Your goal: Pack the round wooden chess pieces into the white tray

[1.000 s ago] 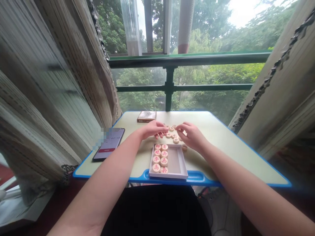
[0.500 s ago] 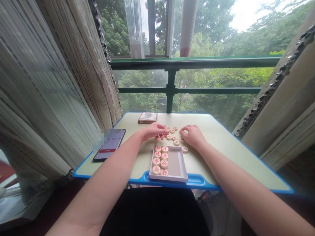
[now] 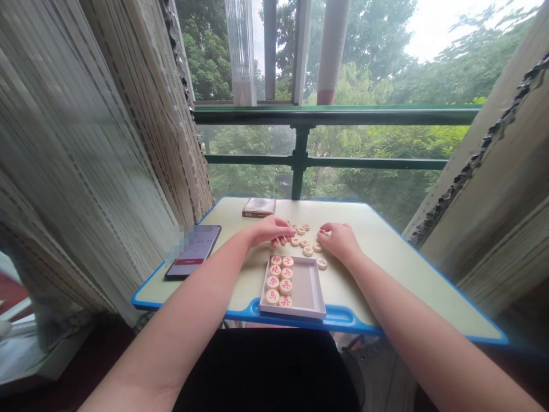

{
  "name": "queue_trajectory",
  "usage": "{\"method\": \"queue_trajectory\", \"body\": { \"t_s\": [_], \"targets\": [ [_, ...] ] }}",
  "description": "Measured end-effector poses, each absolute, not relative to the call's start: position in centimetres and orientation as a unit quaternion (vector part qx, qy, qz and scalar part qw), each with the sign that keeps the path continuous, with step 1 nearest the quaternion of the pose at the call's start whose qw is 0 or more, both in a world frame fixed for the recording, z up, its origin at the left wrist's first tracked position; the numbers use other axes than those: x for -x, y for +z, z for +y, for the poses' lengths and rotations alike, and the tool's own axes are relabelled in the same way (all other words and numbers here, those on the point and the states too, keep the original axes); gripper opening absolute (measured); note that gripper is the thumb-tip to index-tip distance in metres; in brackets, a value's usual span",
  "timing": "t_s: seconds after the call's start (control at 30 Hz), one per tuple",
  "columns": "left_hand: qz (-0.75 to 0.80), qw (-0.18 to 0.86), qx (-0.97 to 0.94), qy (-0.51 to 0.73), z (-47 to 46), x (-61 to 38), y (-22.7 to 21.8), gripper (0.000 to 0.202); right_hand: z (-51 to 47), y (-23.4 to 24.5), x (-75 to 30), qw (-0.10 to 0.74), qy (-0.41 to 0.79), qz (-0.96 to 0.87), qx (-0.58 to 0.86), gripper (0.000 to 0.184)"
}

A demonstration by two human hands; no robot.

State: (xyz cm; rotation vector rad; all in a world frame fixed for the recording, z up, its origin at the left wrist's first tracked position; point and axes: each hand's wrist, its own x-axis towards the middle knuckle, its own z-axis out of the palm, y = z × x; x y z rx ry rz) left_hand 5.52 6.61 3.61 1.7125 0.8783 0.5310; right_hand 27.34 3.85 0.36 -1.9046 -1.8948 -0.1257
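Right hand [image 3: 338,239] sits a little farther out from the loose pieces [image 3: 307,250] than a second ago, and the phone [image 3: 194,252] has ticked from 02:10 to 02:11. Nearest me, at the front edge of the table [image 3: 386,274], is the tray [image 3: 317,289]; it looks like thin card, so I would grip opposite walls gently. Its red pieces [image 3: 286,287] lie in two columns: I read 帥, 車, 馬 and probably 炮 on the left, 兵 three times on the right, the top mark there unclear. Loose ones lie beyond, one just beside the tray's right wall, their marks too small to read. I expect each to be light, hard, smooth and sturdy, best pinched across the rim. Left hand [image 3: 269,230] curls at the cluster's left; right thumb and finger nearly meet. I cannot tell whether either holds a piece. Farthest on the table is a carton [image 3: 258,207], its label illegible
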Motion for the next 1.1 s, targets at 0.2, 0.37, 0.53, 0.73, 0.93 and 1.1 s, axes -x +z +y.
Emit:
{"method": "queue_trajectory", "body": {
  "t_s": [0.2,0.37,0.53,0.73,0.93,1.1],
  "targets": [
    [0.368,0.541,-0.722,0.225,6.7,-5.5,3.7,0.033,3.8,0.4,-27.4,0.260,-0.044,-0.683,0.681,0.018],
    [0.386,0.515,-0.727,0.240,7.1,-5.6,2.9,0.030,4.3,0.1,-27.6,0.309,-0.021,-0.687,0.657,0.016],
    [0.470,0.328,-0.745,0.341,7.3,-6.4,1.6,0.022,4.7,-0.3,-28.0,0.370,0.037,-0.664,0.649,0.016],
    [0.461,0.391,-0.701,0.378,6.8,-7.8,2.3,0.019,4.8,-0.2,-28.7,0.448,0.075,-0.630,0.631,0.019],
    [0.530,0.386,-0.603,0.454,4.9,-6.2,3.1,0.019,4.4,0.3,-28.8,0.486,0.077,-0.618,0.613,0.028],
    [0.558,0.397,-0.576,0.447,2.8,-3.4,1.6,0.024,3.9,0.2,-29.0,0.508,0.088,-0.587,0.624,0.029]
  ]
}}
